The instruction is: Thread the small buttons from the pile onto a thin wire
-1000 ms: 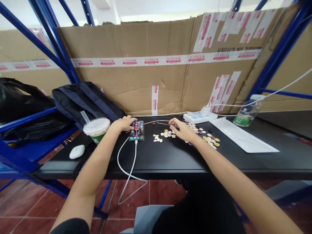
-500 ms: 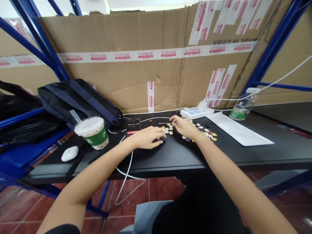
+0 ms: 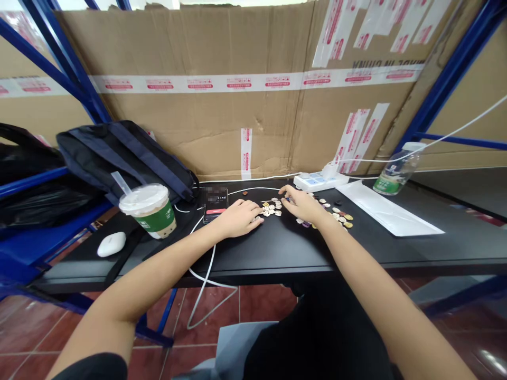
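Small flat pieces that look like buttons (image 3: pixel 271 210), mostly cream with some yellow, lie in a cluster between my hands. My left hand (image 3: pixel 242 217) rests palm down on the black tabletop, fingers stretched toward the cluster's left side. Over the cluster's right side is my right hand (image 3: pixel 304 206), fingers bent, with a gap between forefinger and thumb. A dark button seems to lie beneath that gap, and I see nothing held. More buttons (image 3: pixel 341 217), in white, yellow, purple and brown, spread beyond my right hand, which partly covers them. A thin pale stick shows faintly behind the cluster.
On the left are a lidded drink cup (image 3: pixel 152 211), a white case (image 3: pixel 111 244), a backpack (image 3: pixel 130 158) and a phone (image 3: pixel 216 205) with a cable. A power strip (image 3: pixel 317 181), white packet (image 3: pixel 390 210) and bottle (image 3: pixel 397 171) stand right. Cardboard (image 3: pixel 190 126) closes the back.
My left hand has shifted slightly left, its fingers flatter. My right forefinger and thumb look further apart, and the thin stick by them shows less. The camera view has tipped slightly.
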`<state>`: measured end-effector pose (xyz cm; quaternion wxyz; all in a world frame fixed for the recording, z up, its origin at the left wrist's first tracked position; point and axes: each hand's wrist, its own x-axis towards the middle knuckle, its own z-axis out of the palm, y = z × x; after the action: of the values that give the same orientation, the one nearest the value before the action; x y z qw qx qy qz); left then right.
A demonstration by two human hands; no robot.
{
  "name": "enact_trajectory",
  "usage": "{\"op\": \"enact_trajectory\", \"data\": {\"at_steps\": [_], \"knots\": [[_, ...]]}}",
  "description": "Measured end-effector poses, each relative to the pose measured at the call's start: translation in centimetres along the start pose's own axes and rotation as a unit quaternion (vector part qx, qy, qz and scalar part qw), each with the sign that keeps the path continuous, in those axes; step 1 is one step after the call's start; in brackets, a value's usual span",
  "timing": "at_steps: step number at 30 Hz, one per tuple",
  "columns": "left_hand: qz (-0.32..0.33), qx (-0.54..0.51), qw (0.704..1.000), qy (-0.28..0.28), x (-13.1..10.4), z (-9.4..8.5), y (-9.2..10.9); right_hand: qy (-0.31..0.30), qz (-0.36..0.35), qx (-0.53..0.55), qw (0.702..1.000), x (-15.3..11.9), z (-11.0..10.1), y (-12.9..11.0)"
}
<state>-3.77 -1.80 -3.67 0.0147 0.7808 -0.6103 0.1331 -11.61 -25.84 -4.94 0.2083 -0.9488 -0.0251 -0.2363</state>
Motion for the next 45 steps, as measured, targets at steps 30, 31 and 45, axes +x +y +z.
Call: {"op": "enact_trajectory", "data": {"at_steps": [30,31,45], "knots": [[-0.062,-0.147,0.978,0.133,0.4,0.6,0.0,0.016,-0.021,0.054,0.998,0.4,0.4,0.2],[-0.080,-0.151,0.975,0.140,0.5,0.7,-0.3,0.010,-0.019,0.055,0.998,0.4,0.4,0.2],[-0.132,-0.169,0.968,0.132,0.7,0.9,-1.3,-0.019,-0.032,0.188,0.981,0.2,0.2,-0.5]]}}
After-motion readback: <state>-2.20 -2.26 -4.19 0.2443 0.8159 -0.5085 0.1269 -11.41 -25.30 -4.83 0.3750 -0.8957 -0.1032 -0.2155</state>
